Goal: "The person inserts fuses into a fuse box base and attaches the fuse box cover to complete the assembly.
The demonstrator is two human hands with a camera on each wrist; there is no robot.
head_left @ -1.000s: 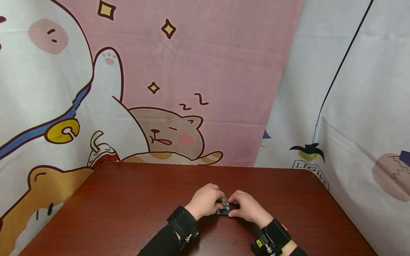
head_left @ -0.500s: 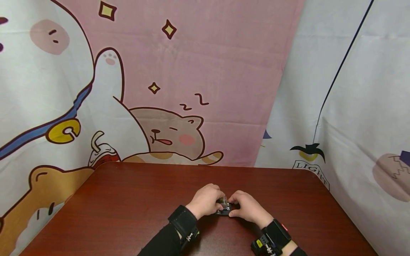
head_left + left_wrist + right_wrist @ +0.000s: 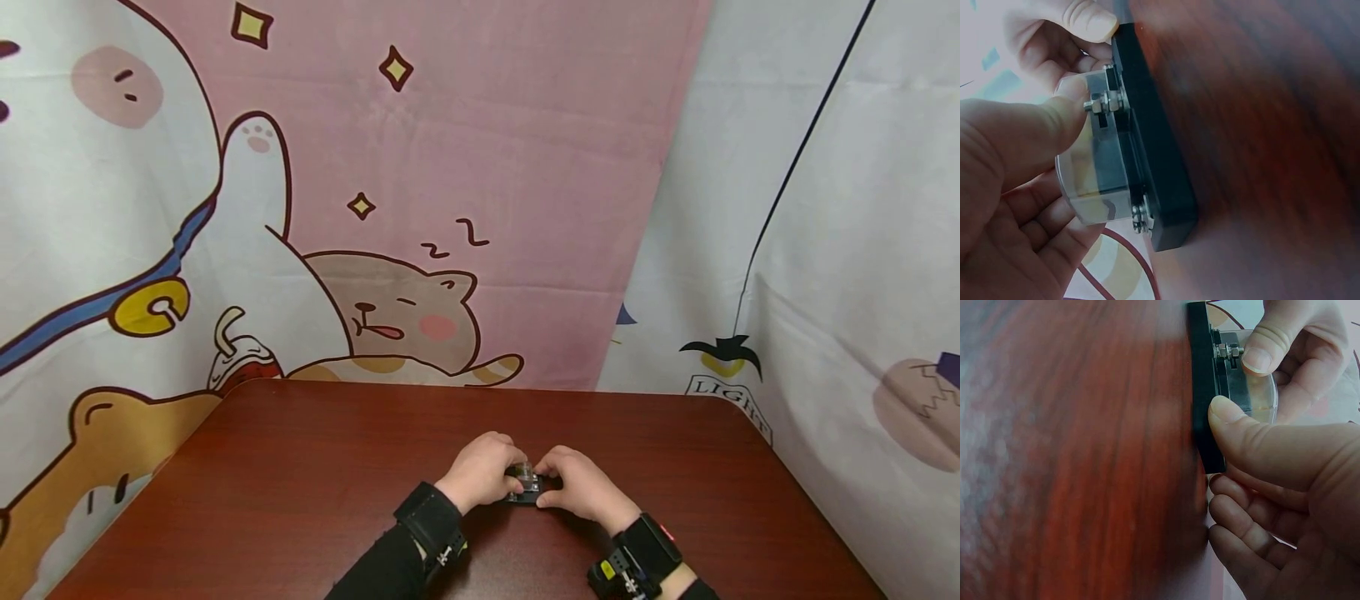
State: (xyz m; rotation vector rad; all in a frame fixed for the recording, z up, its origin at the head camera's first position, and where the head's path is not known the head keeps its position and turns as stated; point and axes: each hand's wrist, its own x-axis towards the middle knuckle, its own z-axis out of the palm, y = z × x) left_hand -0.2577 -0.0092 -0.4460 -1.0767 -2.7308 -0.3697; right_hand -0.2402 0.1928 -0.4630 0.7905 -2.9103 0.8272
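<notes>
On the tabletop near the middle sits a small device [image 3: 528, 498] with a black rectangular base [image 3: 1161, 165] and a clear plastic cover [image 3: 1104, 197]. Metal bolts with nuts [image 3: 1110, 101] stand at the base's ends, beside the cover. My left hand [image 3: 482, 472] pinches the clear cover, thumb on the near side and fingers curled behind it. From the right, my right hand [image 3: 583, 488] grips the end of the base [image 3: 1201, 387], its thumb pressing the near edge. Its fingertips are partly hidden behind the device.
The dark red-brown wooden table [image 3: 300, 483] spreads around both hands. Behind it hangs a cloth backdrop [image 3: 525, 167] printed with cartoon animals. Black straps with small cameras [image 3: 431, 523] circle both wrists.
</notes>
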